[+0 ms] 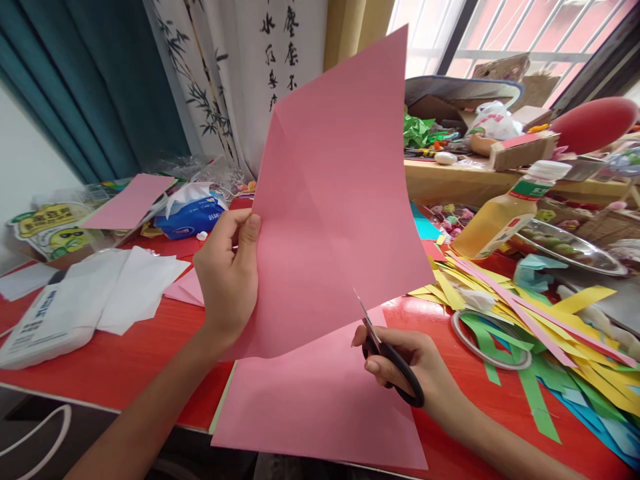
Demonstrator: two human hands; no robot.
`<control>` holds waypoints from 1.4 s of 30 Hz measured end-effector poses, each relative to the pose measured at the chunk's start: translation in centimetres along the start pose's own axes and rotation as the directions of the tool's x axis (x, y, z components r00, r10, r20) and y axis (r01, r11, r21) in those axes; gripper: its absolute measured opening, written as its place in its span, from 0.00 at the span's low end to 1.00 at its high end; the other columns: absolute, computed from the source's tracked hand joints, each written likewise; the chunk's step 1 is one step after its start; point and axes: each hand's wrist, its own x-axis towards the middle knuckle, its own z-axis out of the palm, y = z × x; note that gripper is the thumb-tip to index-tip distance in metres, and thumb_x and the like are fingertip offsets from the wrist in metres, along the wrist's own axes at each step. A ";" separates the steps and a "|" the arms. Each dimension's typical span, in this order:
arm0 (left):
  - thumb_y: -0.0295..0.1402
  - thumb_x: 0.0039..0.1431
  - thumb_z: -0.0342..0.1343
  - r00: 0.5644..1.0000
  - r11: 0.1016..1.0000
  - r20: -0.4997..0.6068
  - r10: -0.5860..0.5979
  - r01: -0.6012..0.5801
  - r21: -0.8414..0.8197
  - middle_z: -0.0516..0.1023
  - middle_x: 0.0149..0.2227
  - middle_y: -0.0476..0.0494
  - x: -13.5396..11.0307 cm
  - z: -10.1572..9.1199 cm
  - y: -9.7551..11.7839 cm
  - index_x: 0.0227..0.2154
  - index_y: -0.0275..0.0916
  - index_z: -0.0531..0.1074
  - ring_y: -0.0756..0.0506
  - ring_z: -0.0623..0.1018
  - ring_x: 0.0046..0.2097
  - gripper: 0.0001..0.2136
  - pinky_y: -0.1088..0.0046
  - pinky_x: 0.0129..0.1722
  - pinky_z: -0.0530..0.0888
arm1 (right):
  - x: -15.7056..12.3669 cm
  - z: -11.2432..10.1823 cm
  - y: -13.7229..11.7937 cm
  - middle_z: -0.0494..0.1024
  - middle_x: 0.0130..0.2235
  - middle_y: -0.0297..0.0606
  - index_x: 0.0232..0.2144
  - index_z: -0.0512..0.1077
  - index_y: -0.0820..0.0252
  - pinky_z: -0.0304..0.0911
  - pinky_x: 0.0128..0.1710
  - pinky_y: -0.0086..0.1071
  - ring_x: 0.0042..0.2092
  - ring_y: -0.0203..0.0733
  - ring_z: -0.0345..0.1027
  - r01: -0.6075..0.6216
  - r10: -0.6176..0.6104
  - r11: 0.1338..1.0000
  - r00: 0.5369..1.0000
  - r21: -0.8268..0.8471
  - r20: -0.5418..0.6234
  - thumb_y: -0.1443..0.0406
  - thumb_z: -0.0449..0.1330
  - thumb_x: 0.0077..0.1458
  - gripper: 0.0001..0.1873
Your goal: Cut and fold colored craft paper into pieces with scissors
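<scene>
A large pink sheet of paper [335, 187] stands raised above the table, its left edge pinched between the thumb and fingers of my left hand [230, 273]. Lower right, my right hand [420, 367] is closed around the black handles of a pair of scissors [400, 370]. The blades point up and left, and their tip overlaps the lower part of the raised sheet; I cannot tell whether they touch it. Below, another pink sheet [315, 400] lies flat at the table's front edge, with a pale green edge showing at its left.
Yellow, green, blue and pink paper strips [540, 320] pile up on the right of the red table [150, 360], with a tape ring [493, 340]. Behind them leans a bottle of yellow liquid [505, 213]. At left are a white case [50, 327], white papers [125, 287] and a blue tissue pack [190, 217].
</scene>
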 end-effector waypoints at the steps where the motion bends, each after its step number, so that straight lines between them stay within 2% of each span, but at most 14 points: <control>1: 0.37 0.58 0.48 1.000 1.000 0.002 -0.001 0.001 0.000 0.62 0.21 0.52 0.0 0.0 0.1 0.29 0.43 0.70 0.51 0.60 0.23 0.07 0.73 0.21 0.58 | 0.0 0.0 0.0 0.54 0.21 0.29 0.33 0.68 0.60 0.45 0.22 0.27 0.23 0.31 0.47 0.001 -0.001 1.000 1.000 -0.002 -0.005 0.53 0.58 0.48 0.17; 6: 0.38 0.57 0.49 1.000 1.000 0.017 -0.009 0.010 -0.009 0.64 0.21 0.52 -0.3 -0.3 0.5 0.30 0.44 0.70 0.51 0.63 0.24 0.07 0.72 0.22 0.59 | 0.0 0.0 0.0 0.54 0.22 0.29 0.35 0.70 0.59 0.45 0.22 0.28 0.24 0.31 0.47 0.017 -0.017 1.000 1.000 0.010 -0.010 0.51 0.59 0.46 0.19; 12: 0.38 0.57 0.48 1.000 1.000 0.008 -0.005 0.005 0.004 0.63 0.21 0.53 -0.4 -0.4 0.7 0.30 0.45 0.70 0.52 0.63 0.24 0.07 0.73 0.22 0.59 | 0.0 0.2 -0.1 0.57 0.21 0.29 0.32 0.69 0.60 0.48 0.21 0.27 0.23 0.30 0.49 0.016 -0.016 0.999 1.000 0.029 -0.019 0.54 0.59 0.48 0.15; 17: 0.39 0.57 0.49 1.000 1.000 0.006 -0.008 0.008 -0.003 0.63 0.21 0.53 -0.4 -0.3 0.6 0.29 0.46 0.70 0.51 0.63 0.23 0.07 0.73 0.22 0.58 | 0.0 0.3 -0.1 0.57 0.21 0.29 0.32 0.68 0.60 0.48 0.21 0.26 0.22 0.30 0.49 0.009 -0.007 0.998 1.000 0.062 -0.026 0.54 0.60 0.46 0.16; 22: 0.37 0.58 0.49 0.999 1.000 0.022 -0.024 0.024 0.003 0.61 0.20 0.54 -0.6 -0.4 0.9 0.29 0.43 0.69 0.53 0.58 0.22 0.07 0.75 0.21 0.57 | 0.0 0.3 -0.2 0.54 0.20 0.28 0.19 0.61 0.60 0.43 0.21 0.27 0.22 0.30 0.46 0.062 -0.061 0.997 0.998 0.037 -0.031 0.52 0.60 0.45 0.19; 24: 0.36 0.58 0.49 0.999 1.000 0.027 -0.027 0.027 0.005 0.61 0.20 0.54 -0.7 -0.4 1.1 0.30 0.42 0.69 0.54 0.58 0.22 0.07 0.76 0.21 0.57 | 0.1 0.3 -0.3 0.54 0.19 0.28 0.18 0.59 0.60 0.43 0.20 0.27 0.22 0.30 0.46 0.063 -0.062 0.998 0.997 0.023 -0.037 0.52 0.60 0.45 0.20; 29: 0.36 0.58 0.49 0.999 1.000 0.032 -0.028 0.028 0.007 0.61 0.20 0.54 -0.8 -0.5 1.3 0.30 0.41 0.70 0.54 0.58 0.22 0.07 0.76 0.21 0.57 | 0.1 0.4 -0.6 0.57 0.19 0.28 0.20 0.62 0.60 0.47 0.20 0.26 0.22 0.30 0.48 0.053 -0.051 0.997 0.998 0.062 -0.040 0.56 0.63 0.44 0.16; 34: 0.36 0.58 0.48 0.997 0.997 0.070 -0.012 0.007 0.081 0.60 0.20 0.54 -0.4 -0.4 0.9 0.30 0.40 0.69 0.54 0.58 0.22 0.08 0.77 0.22 0.57 | 0.1 0.2 -0.4 0.60 0.20 0.28 0.31 0.70 0.61 0.52 0.21 0.26 0.22 0.30 0.52 0.043 -0.041 0.995 0.999 0.087 -0.017 0.55 0.61 0.45 0.16; 39: 0.35 0.59 0.47 0.976 0.960 0.211 0.054 -0.109 0.257 0.64 0.20 0.53 0.7 -0.1 -1.6 0.29 0.40 0.68 0.53 0.61 0.22 0.08 0.76 0.24 0.57 | 0.2 -1.2 -1.1 0.60 0.20 0.29 0.38 0.70 0.62 0.55 0.23 0.27 0.23 0.31 0.55 -0.106 0.105 0.994 0.986 0.005 0.130 0.54 0.60 0.47 0.20; 42: 0.33 0.59 0.46 0.961 0.953 0.271 0.061 -0.137 0.271 0.65 0.21 0.52 1.3 0.0 -3.2 0.29 0.40 0.68 0.52 0.63 0.23 0.07 0.75 0.25 0.58 | 0.3 -2.3 -1.7 0.60 0.20 0.30 0.36 0.71 0.63 0.54 0.24 0.28 0.23 0.32 0.55 -0.076 0.078 0.997 0.990 -0.020 0.115 0.52 0.59 0.46 0.21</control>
